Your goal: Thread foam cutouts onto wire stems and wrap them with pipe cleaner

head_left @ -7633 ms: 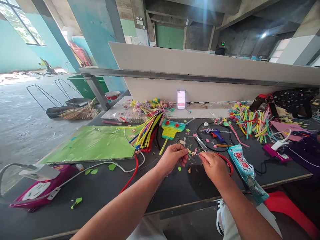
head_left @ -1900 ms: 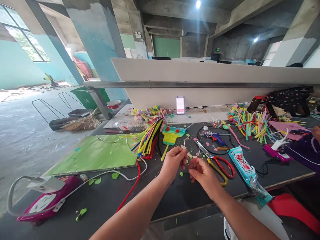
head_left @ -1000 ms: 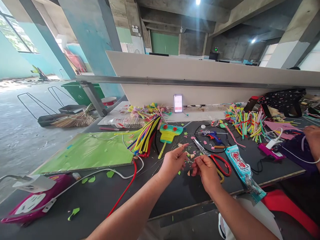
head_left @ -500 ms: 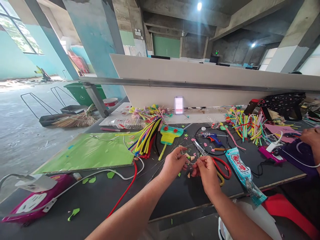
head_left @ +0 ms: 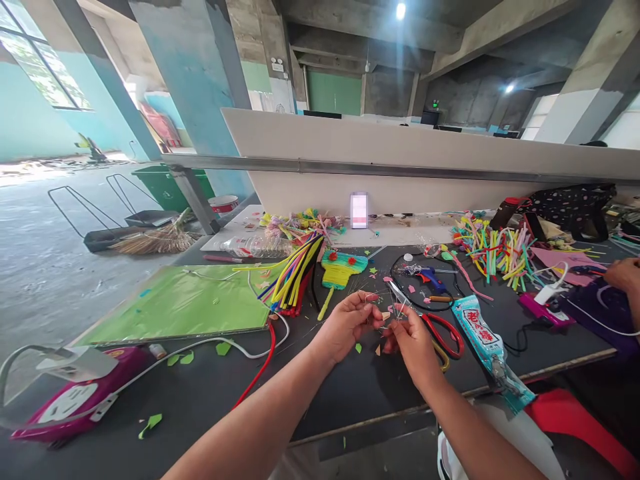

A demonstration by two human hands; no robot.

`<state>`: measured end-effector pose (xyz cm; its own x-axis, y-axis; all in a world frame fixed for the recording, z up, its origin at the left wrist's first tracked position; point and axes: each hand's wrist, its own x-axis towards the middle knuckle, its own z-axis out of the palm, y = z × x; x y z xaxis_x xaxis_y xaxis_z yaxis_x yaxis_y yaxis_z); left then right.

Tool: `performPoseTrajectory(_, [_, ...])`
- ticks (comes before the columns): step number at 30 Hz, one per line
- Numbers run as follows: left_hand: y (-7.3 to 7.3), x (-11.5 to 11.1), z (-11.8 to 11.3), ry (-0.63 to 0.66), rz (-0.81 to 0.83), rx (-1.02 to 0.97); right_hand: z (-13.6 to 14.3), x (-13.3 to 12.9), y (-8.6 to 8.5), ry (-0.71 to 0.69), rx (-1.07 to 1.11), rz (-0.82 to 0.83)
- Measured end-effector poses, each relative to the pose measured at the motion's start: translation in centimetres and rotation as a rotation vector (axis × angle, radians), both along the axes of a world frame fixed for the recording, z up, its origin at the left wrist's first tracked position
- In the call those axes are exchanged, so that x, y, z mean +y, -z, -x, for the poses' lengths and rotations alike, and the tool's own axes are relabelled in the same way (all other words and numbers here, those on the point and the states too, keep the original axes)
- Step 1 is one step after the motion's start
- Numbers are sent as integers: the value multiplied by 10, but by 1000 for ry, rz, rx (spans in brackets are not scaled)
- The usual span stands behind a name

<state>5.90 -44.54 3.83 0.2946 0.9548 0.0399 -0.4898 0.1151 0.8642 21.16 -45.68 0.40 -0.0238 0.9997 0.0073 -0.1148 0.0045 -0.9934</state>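
My left hand (head_left: 345,330) and my right hand (head_left: 413,343) meet close together above the dark table. Both are closed in a pinch on thin, pale wire-like strands (head_left: 399,311); their exact kind is too fine to make out. Right behind my right hand lie scissors with red handles (head_left: 456,341), partly hidden by it. Small paper scraps (head_left: 359,348) are scattered under and around my fingers. A yellow and turquoise fuzzy piece with red flowers (head_left: 343,270) rests beyond my left hand, beside a bundle of colourful pipe cleaners (head_left: 295,277).
A green sheet (head_left: 175,303) covers the left side, with a purple power strip (head_left: 75,407) in front. To the right are a blue glue gun (head_left: 431,280), a turquoise packet (head_left: 477,330) and cut pipe cleaners (head_left: 495,250). Another person's hand (head_left: 623,273) is at the right edge.
My left hand has shifted slightly right, its fingertips now nearer my right hand. Both hands keep their pinch on the thin strands. The view has moved very slightly.
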Motion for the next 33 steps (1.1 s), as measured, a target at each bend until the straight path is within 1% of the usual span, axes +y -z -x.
performPoseTrajectory(2, [-2,0,0,-18,1,-36,-1,-2,-2,-44,29,13])
performPoseTrajectory(5, [-4,1,0,-94,-1,-33,-7,-3,-7,-149,32,42])
performPoseTrajectory(6, [-4,2,1,-128,-9,-26,-11,-2,-10,-151,30,38])
performPoseTrajectory(8, [-3,3,1,-182,-34,6,-18,0,-14,-106,57,9])
performPoseTrajectory(10, [-2,3,0,-197,-69,77,-23,3,-18,-62,110,-39])
performPoseTrajectory(13, [-1,1,-5,-182,-136,211,-24,4,-23,-107,97,-64])
performPoseTrajectory(15, [0,-1,-8,-162,-167,251,-23,4,-26,-141,74,-43])
performPoseTrajectory(17, [-1,-3,-10,-116,-160,244,-24,4,-28,-182,99,2])
performPoseTrajectory(19, [-2,-4,-10,-60,-125,210,-27,4,-31,-272,135,54])
performPoseTrajectory(21, [-4,-4,-9,-10,-85,170,-31,4,-34,-393,160,102])
performPoseTrajectory(23, [-6,-5,-7,30,-55,126,-34,3,-37,-470,211,137])
performPoseTrajectory(27, [-8,-4,-3,110,-28,52,-33,1,-40,-503,332,187])
performPoseTrajectory(33, [-6,-4,4,222,-14,44,-37,-1,-39,-580,317,170])
